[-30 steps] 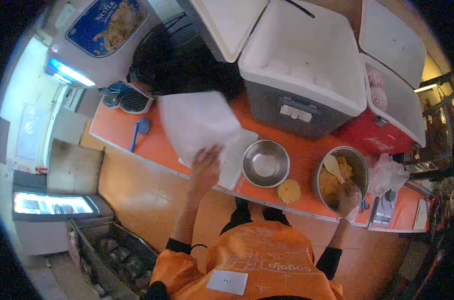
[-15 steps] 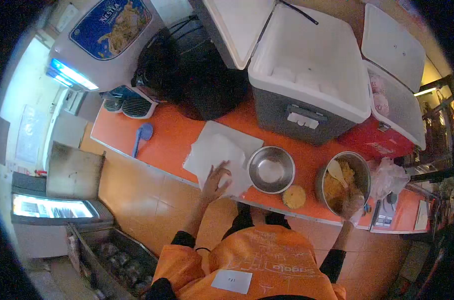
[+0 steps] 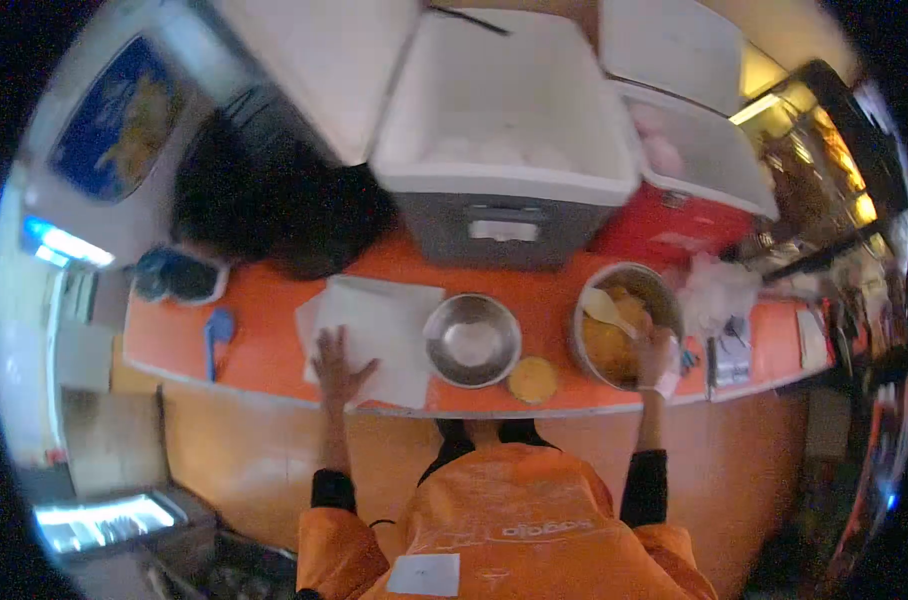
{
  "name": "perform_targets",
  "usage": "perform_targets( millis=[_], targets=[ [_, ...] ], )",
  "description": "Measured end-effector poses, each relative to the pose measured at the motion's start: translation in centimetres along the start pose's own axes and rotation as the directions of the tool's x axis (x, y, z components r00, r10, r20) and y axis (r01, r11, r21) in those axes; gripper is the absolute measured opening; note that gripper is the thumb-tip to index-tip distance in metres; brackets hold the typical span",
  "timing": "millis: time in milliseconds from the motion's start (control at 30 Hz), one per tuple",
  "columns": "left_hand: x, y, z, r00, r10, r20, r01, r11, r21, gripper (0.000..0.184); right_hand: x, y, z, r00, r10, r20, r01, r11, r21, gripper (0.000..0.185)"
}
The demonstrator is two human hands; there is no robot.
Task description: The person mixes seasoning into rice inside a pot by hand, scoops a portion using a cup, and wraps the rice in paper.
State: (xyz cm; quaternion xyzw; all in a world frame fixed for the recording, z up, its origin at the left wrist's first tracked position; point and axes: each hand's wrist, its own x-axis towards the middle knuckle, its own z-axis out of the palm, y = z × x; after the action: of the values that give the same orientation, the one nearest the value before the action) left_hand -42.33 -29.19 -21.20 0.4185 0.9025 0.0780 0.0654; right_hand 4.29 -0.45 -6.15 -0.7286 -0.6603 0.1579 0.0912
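Observation:
My left hand [image 3: 341, 368] lies with fingers spread on the white sheets [image 3: 389, 330] near the counter's front edge. Just right of the sheets sit a steel bowl [image 3: 472, 341] and a small round tub of yellow food [image 3: 532, 380]. My right hand [image 3: 656, 357] is closed at the right side of a large pot [image 3: 578, 345] of orange-yellow food. A pale spoon [image 3: 608, 309] lies in the pot, its handle running to my right fingers, which are blurred. Something whitish shows at my right wrist.
Behind the bowl stand an open grey cooler [image 3: 494, 220] and an open red cooler [image 3: 664, 215]. A black bag-like shape [image 3: 274, 200] is at the back left. A blue scoop [image 3: 217, 335] lies left on the orange counter [image 3: 264, 300], clear plastic bags [image 3: 719, 290] right.
The view has turned to the right. My left hand has brought the lifted white sheet down onto the pile and now rests flat on it. My right hand remains at the pot.

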Motion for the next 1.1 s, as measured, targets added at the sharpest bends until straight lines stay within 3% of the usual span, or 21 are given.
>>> perform_targets(
  millis=[67, 133, 167, 233, 267, 333, 367, 433, 467, 500, 567, 667, 700, 767, 833, 900, 933, 967, 1033, 1067, 1100],
  targets=[
    [-1.0, 1.1, -1.0, 0.997, 0.021, 0.078, -0.021, 1.000, -0.003, 0.110, 0.6, 2.0, 2.3, 0.988, -0.047, -0.147, 0.065, 0.990, 0.124, 0.035],
    [-2.8, 1.8, -1.9, 0.992, 0.059, 0.115, -0.056, 0.998, -0.029, 0.113, 0.3, 3.0, 4.1, 0.896, -0.217, -0.387, 0.326, 0.914, 0.242, 0.041],
    [-3.0, 2.0, -2.5, 0.989, 0.075, 0.127, -0.072, 0.997, -0.029, 0.113, 0.6, 3.6, 4.8, 0.900, -0.201, -0.387, 0.309, 0.921, 0.239, 0.041],
    [-3.1, 2.3, -3.3, 0.967, 0.068, 0.245, -0.079, 0.996, 0.032, 0.116, 1.3, 4.3, 5.4, 0.737, -0.450, -0.505, 0.606, 0.771, 0.197, 0.023],
    [-2.7, 2.1, -3.0, 0.966, 0.078, 0.246, -0.089, 0.995, 0.034, 0.116, 1.0, 4.4, 5.3, 0.739, -0.442, -0.509, 0.599, 0.776, 0.197, 0.023],
    [-1.6, 1.9, -2.4, 0.999, 0.022, 0.036, -0.022, 1.000, 0.009, 0.114, 0.5, 4.2, 5.1, 0.964, -0.088, -0.252, 0.177, 0.916, 0.360, 0.025],
    [-1.5, 3.6, -3.2, 0.999, 0.028, 0.034, -0.028, 1.000, 0.007, 0.114, 0.4, 3.7, 4.7, 0.963, -0.083, -0.257, 0.175, 0.916, 0.360, 0.025],
    [-2.9, 10.7, -6.6, 0.890, 0.277, -0.363, -0.372, 0.900, -0.226, 0.101, 0.1, 2.7, 3.8, 0.987, 0.012, -0.161, 0.038, 0.953, 0.301, 0.033],
    [-3.9, 14.3, -8.1, 0.891, 0.276, -0.360, -0.370, 0.901, -0.226, 0.101, 0.4, 2.9, 4.3, 0.987, 0.012, -0.158, 0.036, 0.953, 0.300, 0.033],
    [-5.1, 18.4, -9.7, 0.880, 0.435, -0.193, -0.474, 0.836, -0.276, 0.098, 0.8, 3.3, 5.0, 0.916, -0.208, -0.344, 0.315, 0.903, 0.293, 0.036],
    [-7.2, 25.2, -11.0, 0.698, 0.706, 0.119, -0.606, 0.671, -0.429, 0.091, 0.9, 3.7, 5.2, 0.760, -0.400, -0.512, 0.571, 0.787, 0.233, 0.038],
    [-7.2, 29.0, -6.0, 0.623, 0.771, 0.132, -0.726, 0.632, -0.272, 0.101, 0.6, 4.0, 4.9, 0.771, -0.457, -0.443, 0.605, 0.743, 0.286, 0.038],
    [-7.1, 29.5, -4.8, 0.608, 0.784, 0.127, -0.788, 0.615, -0.018, 0.096, 0.9, 3.9, 5.3, 0.757, -0.451, -0.473, 0.622, 0.720, 0.308, 0.039],
    [-7.1, 30.1, -1.9, 0.590, 0.798, 0.123, -0.798, 0.554, 0.237, 0.091, 1.4, 4.1, 5.3, 0.740, -0.442, -0.507, 0.639, 0.697, 0.325, 0.039],
    [-7.9, 30.2, 1.0, 0.694, 0.717, 0.072, -0.717, 0.678, 0.161, 0.077, 0.7, 2.6, 2.6, 0.870, -0.342, -0.356, 0.493, 0.575, 0.653, 0.047],
    [-7.9, 30.7, 1.6, 0.712, 0.699, 0.070, -0.702, 0.703, 0.114, 0.069, 0.0, 1.1, -0.1, 0.945, -0.291, -0.152, 0.260, 0.381, 0.887, 0.055],
    [-7.7, 30.9, 1.9, 0.730, 0.680, 0.067, -0.683, 0.727, 0.068, 0.061, 0.2, 1.1, -0.6, 0.957, -0.287, -0.044, 0.123, 0.265, 0.956, 0.059],
    [-7.7, 30.9, 2.6, 0.732, 0.678, 0.067, -0.681, 0.728, 0.072, 0.061, 0.7, 1.8, -0.5, 0.956, -0.289, -0.043, 0.123, 0.262, 0.957, 0.059],
    [-7.7, 30.8, 4.2, 0.727, 0.686, 0.033, -0.685, 0.720, 0.115, 0.062, 1.4, 3.5, 0.2, 0.879, -0.436, 0.196, -0.250, -0.069, 0.966, 0.073],
    [-7.7, 31.2, 3.7, 0.730, 0.683, 0.031, -0.681, 0.722, 0.121, 0.062, 1.6, 3.7, 0.1, 0.876, -0.442, 0.195, -0.251, -0.073, 0.965, 0.073],
    [-7.7, 31.8, 2.5, 0.744, 0.659, 0.114, -0.668, 0.737, 0.101, 0.067, 1.7, 3.7, -0.2, 0.862, -0.487, 0.142, -0.094, 0.121, 0.988, 0.070]
  ],
)
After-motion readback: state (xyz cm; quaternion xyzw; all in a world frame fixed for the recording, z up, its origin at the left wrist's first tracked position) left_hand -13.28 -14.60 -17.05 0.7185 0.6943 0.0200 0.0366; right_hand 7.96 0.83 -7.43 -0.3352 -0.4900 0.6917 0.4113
